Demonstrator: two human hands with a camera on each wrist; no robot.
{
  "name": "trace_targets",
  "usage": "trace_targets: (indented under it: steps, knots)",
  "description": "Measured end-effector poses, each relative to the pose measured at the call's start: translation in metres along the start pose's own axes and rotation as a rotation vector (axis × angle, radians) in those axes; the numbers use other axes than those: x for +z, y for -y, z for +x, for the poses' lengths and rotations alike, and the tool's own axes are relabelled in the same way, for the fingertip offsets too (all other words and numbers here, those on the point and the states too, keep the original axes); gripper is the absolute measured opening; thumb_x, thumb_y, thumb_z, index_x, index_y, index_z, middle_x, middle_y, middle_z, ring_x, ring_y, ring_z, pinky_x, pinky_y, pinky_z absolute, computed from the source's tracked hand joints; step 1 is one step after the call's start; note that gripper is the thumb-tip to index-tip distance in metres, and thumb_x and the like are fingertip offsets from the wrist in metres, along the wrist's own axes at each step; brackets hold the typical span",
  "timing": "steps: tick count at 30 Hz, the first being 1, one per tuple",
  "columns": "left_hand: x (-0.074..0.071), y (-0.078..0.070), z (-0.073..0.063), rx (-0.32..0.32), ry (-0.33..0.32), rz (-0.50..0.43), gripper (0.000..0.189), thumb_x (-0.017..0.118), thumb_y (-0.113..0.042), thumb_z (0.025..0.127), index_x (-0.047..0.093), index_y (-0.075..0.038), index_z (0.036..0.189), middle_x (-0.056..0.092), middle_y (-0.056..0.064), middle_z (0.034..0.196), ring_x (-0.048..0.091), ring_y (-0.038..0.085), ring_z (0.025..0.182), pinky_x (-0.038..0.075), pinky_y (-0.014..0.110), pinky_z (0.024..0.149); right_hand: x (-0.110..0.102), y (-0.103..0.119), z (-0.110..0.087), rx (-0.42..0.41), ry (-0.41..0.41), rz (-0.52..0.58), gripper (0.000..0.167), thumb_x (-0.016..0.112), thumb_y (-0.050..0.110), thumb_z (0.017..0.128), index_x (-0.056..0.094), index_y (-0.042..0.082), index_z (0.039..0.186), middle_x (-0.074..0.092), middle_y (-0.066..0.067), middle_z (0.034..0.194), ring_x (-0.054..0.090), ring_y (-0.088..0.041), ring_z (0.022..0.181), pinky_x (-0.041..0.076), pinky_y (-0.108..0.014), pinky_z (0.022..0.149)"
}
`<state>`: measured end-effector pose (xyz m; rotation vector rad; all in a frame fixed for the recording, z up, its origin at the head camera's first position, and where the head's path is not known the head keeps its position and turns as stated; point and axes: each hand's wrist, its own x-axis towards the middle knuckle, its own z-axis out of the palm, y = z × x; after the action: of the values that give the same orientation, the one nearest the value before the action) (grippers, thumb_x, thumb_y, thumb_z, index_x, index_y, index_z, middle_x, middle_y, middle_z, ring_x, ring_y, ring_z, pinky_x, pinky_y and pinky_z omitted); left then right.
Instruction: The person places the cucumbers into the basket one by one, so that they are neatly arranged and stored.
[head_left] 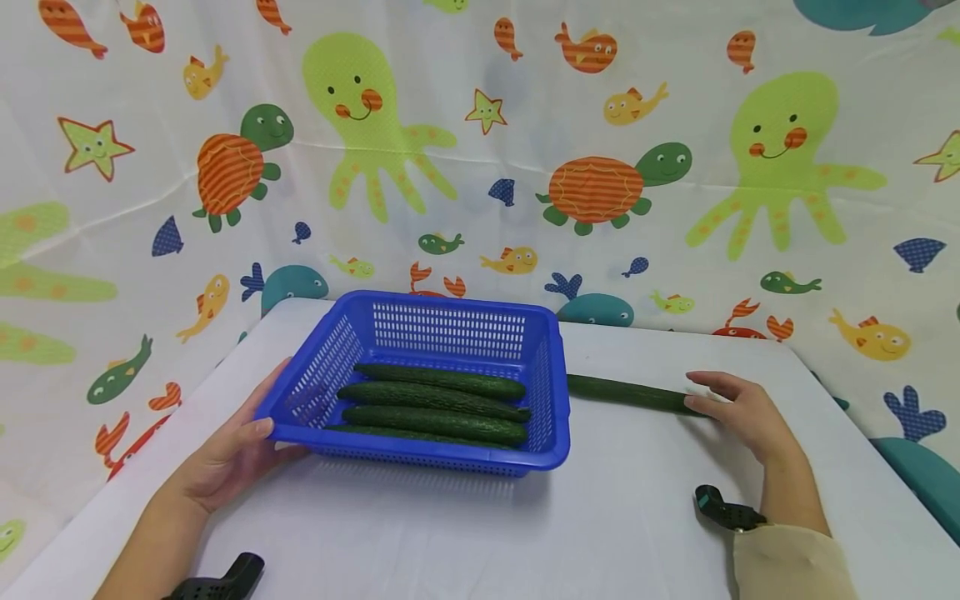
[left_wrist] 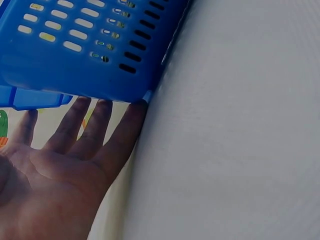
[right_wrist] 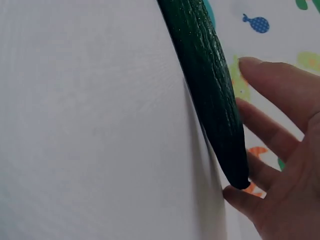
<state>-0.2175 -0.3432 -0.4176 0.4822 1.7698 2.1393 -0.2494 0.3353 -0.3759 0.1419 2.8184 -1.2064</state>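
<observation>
A blue plastic basket (head_left: 558, 392) stands in the middle of the white table, several dark green cucumbers (head_left: 435, 396) lying side by side in it. At its front left corner my left hand (head_left: 232, 450) grips the basket, thumb at the rim and fingers under it. In the left wrist view those fingers (left_wrist: 95, 130) reach up to the basket's underside, spread apart. One more cucumber (head_left: 630, 393) lies on the table right of the basket. My right hand (head_left: 742, 412) is at its right end, with fingers spread near the cucumber's tip in the right wrist view.
A white cloth (head_left: 495, 150) printed with sea animals hangs behind and beside the table. The white tabletop (head_left: 615, 500) stretches in front of the basket, which casts a shadow there. A black wrist camera (head_left: 723, 508) sits on my right forearm.
</observation>
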Motion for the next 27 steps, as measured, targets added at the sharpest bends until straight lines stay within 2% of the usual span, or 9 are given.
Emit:
trace_targets:
  steps: [3, 6, 13, 15, 18, 21, 27]
  knots:
    - [0.000, 0.000, 0.000, 0.004, 0.007, -0.002, 0.070, 0.040, -0.024, 0.108, 0.005, -0.046, 0.164, 0.026, -0.015, 0.161, 0.048, 0.005, 0.140, 0.050, 0.040, 0.106, 0.002, -0.003, 0.000, -0.018, 0.016, -0.028, 0.071, 0.072, 0.041, 0.097, 0.048, 0.004, 0.152, 0.041, -0.032, 0.156, 0.037, -0.051, 0.140, 0.044, -0.058, 0.100]
    - [0.000, 0.000, 0.000, 0.011, 0.021, -0.009, 0.070, 0.040, -0.025, 0.108, 0.004, -0.046, 0.164, 0.027, -0.015, 0.162, 0.048, 0.006, 0.141, 0.050, 0.039, 0.106, 0.005, -0.005, 0.000, -0.034, 0.023, -0.040, 0.068, 0.074, 0.038, 0.096, 0.051, 0.004, 0.150, 0.046, -0.030, 0.152, 0.043, -0.046, 0.134, 0.044, -0.050, 0.096]
    - [0.001, -0.001, 0.000, 0.012, 0.024, -0.021, 0.070, 0.040, -0.025, 0.108, 0.004, -0.046, 0.165, 0.028, -0.016, 0.161, 0.048, 0.005, 0.140, 0.050, 0.038, 0.106, 0.008, -0.009, 0.000, -0.030, 0.011, -0.064, 0.058, 0.074, 0.027, 0.095, 0.056, 0.004, 0.146, 0.047, -0.029, 0.152, 0.041, -0.048, 0.135, 0.042, -0.062, 0.101]
    - [0.001, -0.001, 0.000, 0.010, 0.022, -0.022, 0.070, 0.040, -0.025, 0.108, 0.004, -0.046, 0.165, 0.028, -0.016, 0.161, 0.049, 0.005, 0.140, 0.049, 0.039, 0.106, 0.008, -0.009, 0.000, -0.025, 0.013, -0.082, 0.057, 0.074, 0.026, 0.095, 0.058, 0.005, 0.145, 0.048, -0.029, 0.151, 0.043, -0.048, 0.134, 0.043, -0.060, 0.099]
    - [0.000, -0.001, 0.001, 0.004, 0.011, -0.019, 0.070, 0.040, -0.025, 0.108, 0.005, -0.046, 0.164, 0.027, -0.015, 0.161, 0.049, 0.005, 0.140, 0.050, 0.039, 0.106, 0.009, -0.008, 0.002, -0.009, 0.024, -0.119, 0.055, 0.074, 0.026, 0.095, 0.059, 0.007, 0.144, 0.050, -0.029, 0.149, 0.046, -0.045, 0.128, 0.048, -0.052, 0.094]
    - [-0.001, 0.000, 0.001, -0.003, -0.006, -0.015, 0.070, 0.040, -0.024, 0.108, 0.005, -0.047, 0.164, 0.027, -0.015, 0.161, 0.049, 0.005, 0.139, 0.050, 0.038, 0.105, 0.010, -0.005, 0.005, 0.007, 0.043, -0.142, 0.056, 0.075, 0.027, 0.094, 0.060, 0.007, 0.143, 0.048, -0.030, 0.148, 0.046, -0.043, 0.122, 0.047, -0.046, 0.088]
    - [-0.002, 0.001, 0.002, 0.001, -0.001, -0.016, 0.070, 0.040, -0.023, 0.108, 0.005, -0.046, 0.164, 0.026, -0.015, 0.161, 0.049, 0.005, 0.140, 0.051, 0.038, 0.105, 0.012, -0.002, 0.006, 0.018, 0.048, -0.144, 0.053, 0.077, 0.026, 0.093, 0.062, 0.006, 0.140, 0.048, -0.031, 0.145, 0.045, -0.043, 0.119, 0.046, -0.046, 0.087]
